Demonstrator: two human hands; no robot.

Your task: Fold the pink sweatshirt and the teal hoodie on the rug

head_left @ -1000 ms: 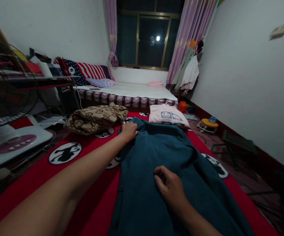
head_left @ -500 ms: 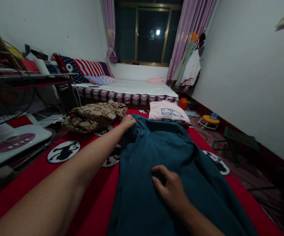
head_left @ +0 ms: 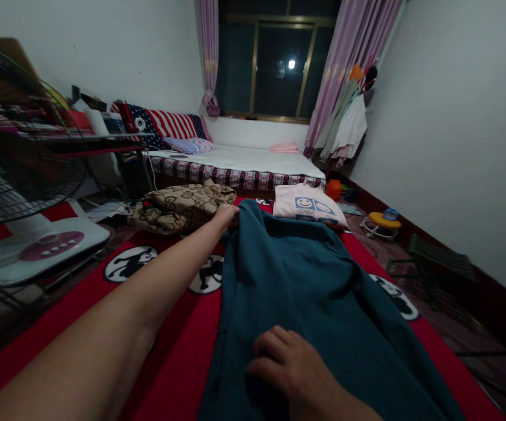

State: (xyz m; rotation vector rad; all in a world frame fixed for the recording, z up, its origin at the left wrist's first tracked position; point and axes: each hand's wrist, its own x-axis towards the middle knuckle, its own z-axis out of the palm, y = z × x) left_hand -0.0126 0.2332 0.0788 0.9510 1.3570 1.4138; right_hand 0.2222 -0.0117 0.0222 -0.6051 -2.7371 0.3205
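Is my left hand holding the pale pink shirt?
No, the left hand grips the teal garment at its far left corner, apart from the pale pink shirt.

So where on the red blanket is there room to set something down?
The red blanket is bare between the left forearm and the teal garment, and on the forearm's other side, toward the fan base. A narrower strip borders the garment's right edge. The far end is crowded: left hand, brown patterned cloth, pink shirt.
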